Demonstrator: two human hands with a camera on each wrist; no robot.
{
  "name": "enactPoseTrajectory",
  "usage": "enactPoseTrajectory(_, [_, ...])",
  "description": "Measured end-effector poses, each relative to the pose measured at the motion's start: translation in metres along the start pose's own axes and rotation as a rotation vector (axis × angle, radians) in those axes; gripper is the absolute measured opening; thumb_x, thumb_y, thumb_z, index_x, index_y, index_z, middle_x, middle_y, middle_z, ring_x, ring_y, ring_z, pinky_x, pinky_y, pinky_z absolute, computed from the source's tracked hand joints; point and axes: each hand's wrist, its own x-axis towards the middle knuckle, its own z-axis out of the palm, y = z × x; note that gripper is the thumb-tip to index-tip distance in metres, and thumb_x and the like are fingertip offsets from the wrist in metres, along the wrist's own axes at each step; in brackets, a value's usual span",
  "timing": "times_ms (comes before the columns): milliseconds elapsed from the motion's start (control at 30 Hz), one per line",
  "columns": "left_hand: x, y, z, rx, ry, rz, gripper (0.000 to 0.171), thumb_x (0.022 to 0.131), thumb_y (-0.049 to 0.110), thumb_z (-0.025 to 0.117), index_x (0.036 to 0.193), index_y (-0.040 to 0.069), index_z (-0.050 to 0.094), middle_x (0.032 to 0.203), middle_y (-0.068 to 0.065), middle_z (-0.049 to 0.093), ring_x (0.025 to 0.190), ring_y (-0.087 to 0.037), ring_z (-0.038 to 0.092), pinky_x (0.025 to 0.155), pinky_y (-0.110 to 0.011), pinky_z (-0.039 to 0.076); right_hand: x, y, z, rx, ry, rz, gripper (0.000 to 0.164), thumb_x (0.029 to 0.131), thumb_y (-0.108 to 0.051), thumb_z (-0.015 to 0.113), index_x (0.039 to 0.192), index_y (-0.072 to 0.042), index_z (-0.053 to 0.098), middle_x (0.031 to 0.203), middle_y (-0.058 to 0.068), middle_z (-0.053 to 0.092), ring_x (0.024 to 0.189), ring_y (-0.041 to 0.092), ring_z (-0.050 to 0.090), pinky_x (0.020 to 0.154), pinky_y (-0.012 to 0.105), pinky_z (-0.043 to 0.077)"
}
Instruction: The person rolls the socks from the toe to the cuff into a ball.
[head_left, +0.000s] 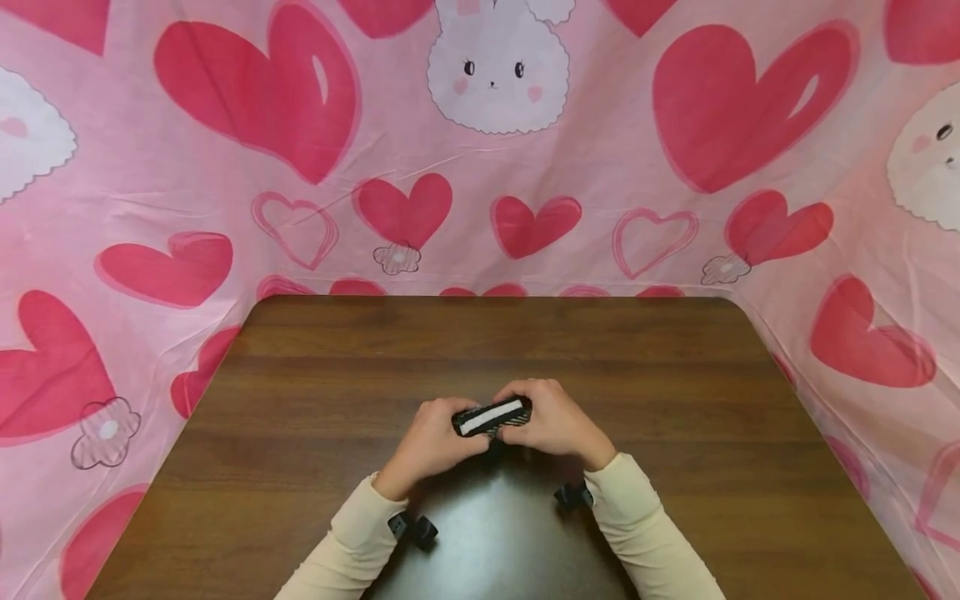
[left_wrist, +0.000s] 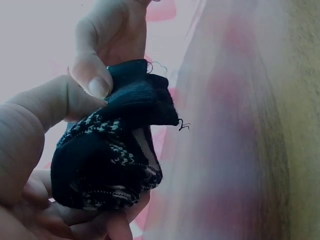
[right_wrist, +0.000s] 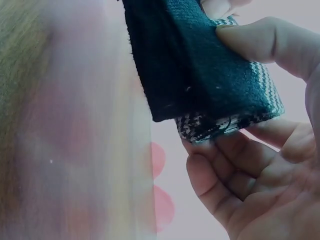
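Observation:
Both hands hold a rolled-up black-and-white knitted sock (head_left: 491,417) above the middle of the table. My left hand (head_left: 438,433) grips its left end, thumb on the near side and fingers behind. At the other end, my right hand (head_left: 551,421) pinches it the same way. In the left wrist view the rolled sock (left_wrist: 105,165) shows a patterned body, with a plain black cuff folded over it and loose threads at the edge. The right wrist view shows the black cuff (right_wrist: 185,65) under the thumb, and the fingers curl beneath the roll.
A dark brown wooden table (head_left: 337,358) spreads out under the hands. Pink cloth (head_left: 465,158) with hearts and rabbit faces hangs behind it and on both sides. Small black devices are strapped at the left wrist (head_left: 412,530) and right wrist (head_left: 573,497).

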Motion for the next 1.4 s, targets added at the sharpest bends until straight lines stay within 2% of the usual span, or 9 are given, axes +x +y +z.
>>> enactPoseTrajectory(100, [0.0, 0.002, -0.001, -0.02, 0.004, -0.014, 0.029, 0.071, 0.021, 0.079, 0.099, 0.015, 0.075, 0.08, 0.01, 0.065, 0.065, -0.008, 0.056, 0.058, -0.027, 0.046, 0.0, -0.001, -0.002, 0.005, 0.014, 0.011, 0.033, 0.071, -0.018, 0.082, 0.104, -0.018, 0.074, 0.09, -0.012, 0.068, 0.075, 0.007, 0.058, 0.069, 0.029, 0.047])
enactPoseTrajectory(200, [-0.002, 0.002, 0.0, -0.044, -0.001, -0.038, 0.031, 0.073, 0.022, 0.079, 0.102, 0.013, 0.075, 0.081, 0.008, 0.066, 0.066, -0.009, 0.056, 0.058, -0.027, 0.047, 0.0, -0.002, -0.002, 0.081, 0.016, 0.018, 0.036, 0.073, -0.014, 0.081, 0.108, -0.015, 0.072, 0.092, -0.009, 0.068, 0.074, 0.01, 0.059, 0.067, 0.029, 0.05])
enactPoseTrajectory(333, [-0.004, 0.003, -0.001, -0.151, -0.031, -0.093, 0.033, 0.078, 0.022, 0.078, 0.108, 0.009, 0.073, 0.081, 0.003, 0.066, 0.057, -0.011, 0.057, 0.051, -0.03, 0.049, 0.002, -0.003, -0.002, 0.221, 0.045, 0.037, 0.042, 0.076, -0.008, 0.078, 0.117, -0.012, 0.067, 0.094, -0.003, 0.066, 0.076, 0.014, 0.061, 0.065, 0.031, 0.052])
enactPoseTrajectory(433, [-0.005, 0.004, -0.001, -0.218, -0.042, -0.113, 0.034, 0.08, 0.022, 0.078, 0.11, 0.006, 0.072, 0.08, 0.0, 0.066, 0.052, -0.013, 0.057, 0.046, -0.033, 0.05, 0.004, -0.005, -0.001, 0.264, 0.073, 0.055, 0.045, 0.076, -0.007, 0.078, 0.119, -0.013, 0.064, 0.095, -0.002, 0.065, 0.08, 0.016, 0.061, 0.067, 0.031, 0.053])
enactPoseTrajectory(567, [-0.005, 0.004, -0.002, -0.278, -0.07, -0.106, 0.033, 0.082, 0.022, 0.078, 0.109, 0.004, 0.072, 0.082, 0.001, 0.069, 0.064, -0.011, 0.062, 0.056, -0.029, 0.051, 0.005, -0.008, 0.001, 0.325, 0.089, 0.066, 0.047, 0.076, -0.007, 0.078, 0.119, -0.012, 0.061, 0.098, 0.0, 0.068, 0.084, 0.018, 0.063, 0.071, 0.033, 0.054])
enactPoseTrajectory(800, [-0.003, 0.009, 0.001, -0.528, -0.139, -0.142, 0.035, 0.087, 0.014, 0.077, 0.117, -0.002, 0.069, 0.099, -0.008, 0.073, 0.084, -0.014, 0.069, 0.069, -0.026, 0.054, 0.007, -0.019, -0.001, 0.425, 0.117, 0.064, 0.048, 0.076, -0.001, 0.077, 0.119, -0.009, 0.059, 0.098, 0.006, 0.069, 0.087, 0.021, 0.065, 0.073, 0.033, 0.055])
enactPoseTrajectory(1067, [-0.004, 0.011, 0.001, -0.693, -0.164, -0.179, 0.029, 0.088, 0.011, 0.075, 0.112, -0.004, 0.069, 0.098, -0.01, 0.073, 0.085, -0.016, 0.065, 0.073, -0.033, 0.052, 0.011, -0.017, 0.005, 0.502, 0.146, 0.038, 0.048, 0.075, -0.003, 0.08, 0.118, -0.008, 0.058, 0.092, 0.007, 0.069, 0.084, 0.022, 0.064, 0.073, 0.032, 0.054])
enactPoseTrajectory(1167, [-0.005, 0.012, 0.002, -0.745, -0.17, -0.194, 0.028, 0.087, 0.011, 0.074, 0.109, -0.005, 0.069, 0.097, -0.01, 0.073, 0.084, -0.017, 0.063, 0.075, -0.036, 0.051, 0.011, -0.018, 0.006, 0.516, 0.149, 0.039, 0.049, 0.076, -0.002, 0.081, 0.119, -0.003, 0.057, 0.092, 0.008, 0.069, 0.084, 0.023, 0.064, 0.071, 0.032, 0.054])
enactPoseTrajectory(1400, [-0.005, 0.01, 0.006, -0.808, -0.142, -0.21, 0.03, 0.088, 0.008, 0.073, 0.112, -0.008, 0.067, 0.095, -0.01, 0.073, 0.08, -0.016, 0.064, 0.071, -0.032, 0.052, 0.011, -0.019, 0.005, 0.529, 0.165, 0.029, 0.051, 0.075, -0.001, 0.081, 0.118, 0.004, 0.054, 0.092, 0.008, 0.069, 0.084, 0.022, 0.065, 0.072, 0.03, 0.053])
